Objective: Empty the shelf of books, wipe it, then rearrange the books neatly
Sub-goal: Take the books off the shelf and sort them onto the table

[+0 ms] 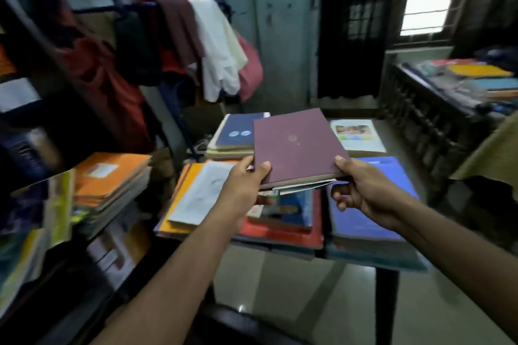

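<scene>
The shelf (42,126) at the left still carries stacks of books, while the table (386,283) ahead is crowded with piles already taken off it. Above those piles the left hand (246,179) and right hand (361,190) each clamp a near corner of a maroon book (297,145) with thinner booklets beneath it. Those loose booklets could slide out, or an overhanging pile could topple.
</scene>
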The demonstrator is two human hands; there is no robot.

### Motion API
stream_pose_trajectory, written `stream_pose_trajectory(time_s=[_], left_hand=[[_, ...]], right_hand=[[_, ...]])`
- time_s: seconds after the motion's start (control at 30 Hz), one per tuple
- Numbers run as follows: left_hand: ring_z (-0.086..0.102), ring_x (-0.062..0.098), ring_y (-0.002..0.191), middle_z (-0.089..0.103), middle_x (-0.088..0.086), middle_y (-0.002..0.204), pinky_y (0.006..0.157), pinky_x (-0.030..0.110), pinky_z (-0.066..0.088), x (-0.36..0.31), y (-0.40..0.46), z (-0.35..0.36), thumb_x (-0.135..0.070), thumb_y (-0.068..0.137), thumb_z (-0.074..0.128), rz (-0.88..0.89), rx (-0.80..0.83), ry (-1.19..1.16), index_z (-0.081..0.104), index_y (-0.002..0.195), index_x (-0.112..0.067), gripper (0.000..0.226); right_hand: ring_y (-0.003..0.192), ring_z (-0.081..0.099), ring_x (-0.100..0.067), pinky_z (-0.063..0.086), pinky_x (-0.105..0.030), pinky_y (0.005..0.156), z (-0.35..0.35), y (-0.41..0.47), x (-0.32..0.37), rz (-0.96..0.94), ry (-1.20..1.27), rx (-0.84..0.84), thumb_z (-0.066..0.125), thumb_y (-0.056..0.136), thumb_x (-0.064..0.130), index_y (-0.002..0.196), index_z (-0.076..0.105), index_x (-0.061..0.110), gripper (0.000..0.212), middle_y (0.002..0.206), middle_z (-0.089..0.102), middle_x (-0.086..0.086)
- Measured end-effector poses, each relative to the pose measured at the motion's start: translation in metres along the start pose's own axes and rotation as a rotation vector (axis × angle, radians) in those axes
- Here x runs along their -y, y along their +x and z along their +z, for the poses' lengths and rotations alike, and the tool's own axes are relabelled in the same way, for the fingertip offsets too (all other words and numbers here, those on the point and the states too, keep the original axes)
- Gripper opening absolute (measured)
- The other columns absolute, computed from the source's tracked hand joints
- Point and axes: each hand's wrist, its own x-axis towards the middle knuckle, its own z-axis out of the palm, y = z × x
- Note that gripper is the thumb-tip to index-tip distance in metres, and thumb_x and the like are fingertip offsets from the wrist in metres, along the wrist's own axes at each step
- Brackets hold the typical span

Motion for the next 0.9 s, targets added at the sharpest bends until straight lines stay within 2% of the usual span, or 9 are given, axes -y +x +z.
stream_pose_trajectory(time_s=[0.13, 0.2, 0.3, 0.43, 0.5, 0.6, 0.67, 0.77, 0.9], left_hand=[[0.065, 0.015, 0.079, 0.073, 0.000, 0.102, 0.052, 0.029, 0.053, -0.010, 0.061, 0.063, -0.021, 0.103, 0.056, 0.152, 0.056, 0.087, 0.066, 0.117, -0.019, 0.018], [0.070, 0.020, 0.097, 0.073, -0.001, 0.116, 0.075, 0.038, 0.060, -0.018, 0.099, 0.092, -0.032, 0.098, 0.059, 0.231, 0.060, 0.109, 0.061, 0.127, -0.028, 0.029], [0.064, 0.016, 0.116, 0.066, -0.005, 0.131, 0.103, 0.036, 0.049, -0.020, 0.153, 0.126, -0.038, 0.095, 0.059, 0.298, 0.013, 0.368, 0.056, 0.135, -0.034, 0.040], [0.066, 0.029, 0.104, 0.071, 0.008, 0.111, 0.086, 0.033, 0.052, 0.014, 0.186, 0.158, -0.020, 0.095, 0.058, 0.185, 0.207, 0.892, 0.068, 0.108, -0.016, 0.016], [0.064, 0.036, 0.109, 0.068, 0.015, 0.116, 0.085, 0.035, 0.051, 0.030, 0.188, 0.167, -0.015, 0.091, 0.056, 0.172, 0.243, 1.096, 0.066, 0.110, -0.011, 0.021], [0.061, 0.038, 0.113, 0.064, 0.019, 0.122, 0.085, 0.036, 0.047, 0.032, 0.185, 0.178, -0.010, 0.094, 0.052, 0.180, 0.274, 1.299, 0.061, 0.119, -0.005, 0.027], [0.060, 0.036, 0.116, 0.064, 0.018, 0.126, 0.089, 0.036, 0.049, 0.028, 0.182, 0.176, -0.008, 0.094, 0.051, 0.204, 0.270, 1.328, 0.062, 0.123, -0.006, 0.031], [0.059, 0.035, 0.119, 0.063, 0.014, 0.131, 0.095, 0.039, 0.049, 0.015, 0.173, 0.157, -0.009, 0.092, 0.053, 0.280, 0.234, 1.212, 0.062, 0.124, -0.010, 0.033], [0.067, 0.020, 0.107, 0.072, -0.001, 0.116, 0.094, 0.036, 0.053, -0.013, 0.132, 0.098, -0.021, 0.090, 0.058, 0.407, 0.071, 0.899, 0.066, 0.120, -0.027, 0.031]], right_hand=[[0.050, 0.048, -0.018, 0.040, -0.029, 0.042, -0.062, 0.025, 0.013, -0.085, -0.050, -0.151, 0.040, 0.108, 0.031, 0.103, 0.060, 0.009, 0.030, 0.084, 0.068, -0.016], [0.051, 0.047, -0.018, 0.037, -0.029, 0.046, -0.091, 0.049, 0.027, -0.131, -0.100, -0.282, 0.044, 0.107, 0.034, 0.090, 0.059, 0.012, 0.032, 0.071, 0.062, -0.012], [0.057, 0.043, -0.017, 0.032, -0.030, 0.053, -0.129, 0.091, 0.033, -0.168, -0.334, -0.430, 0.043, 0.106, 0.040, 0.078, 0.057, 0.016, 0.039, 0.069, 0.052, -0.006], [0.086, 0.057, -0.028, 0.039, -0.036, 0.074, -0.169, 0.143, 0.003, -0.036, -0.783, -0.497, 0.035, 0.108, 0.038, 0.082, 0.061, 0.012, 0.045, 0.095, 0.063, -0.022], [0.097, 0.060, -0.034, 0.044, -0.039, 0.081, -0.188, 0.161, -0.022, 0.121, -0.956, -0.449, 0.030, 0.105, 0.034, 0.096, 0.057, 0.007, 0.040, 0.112, 0.065, -0.027], [0.091, 0.057, -0.033, 0.041, -0.037, 0.077, -0.189, 0.158, -0.033, 0.174, -1.107, -0.436, 0.012, 0.088, 0.052, 0.093, 0.052, 0.011, 0.058, 0.114, 0.063, -0.027], [0.109, 0.056, -0.037, 0.042, -0.044, 0.089, -0.180, 0.149, -0.032, 0.153, -1.226, -0.524, 0.018, 0.097, 0.057, 0.115, 0.057, 0.007, 0.066, 0.128, 0.058, -0.025], [0.129, 0.041, -0.039, 0.034, -0.054, 0.104, -0.153, 0.133, -0.019, 0.016, -1.400, -0.674, 0.032, 0.100, 0.061, 0.151, 0.032, 0.013, 0.069, 0.145, 0.040, -0.018], [0.126, 0.044, -0.038, 0.035, -0.049, 0.104, -0.070, 0.125, 0.005, -0.322, -1.305, -0.420, 0.030, 0.092, 0.066, 0.145, 0.041, 0.020, 0.071, 0.135, 0.047, -0.014]])
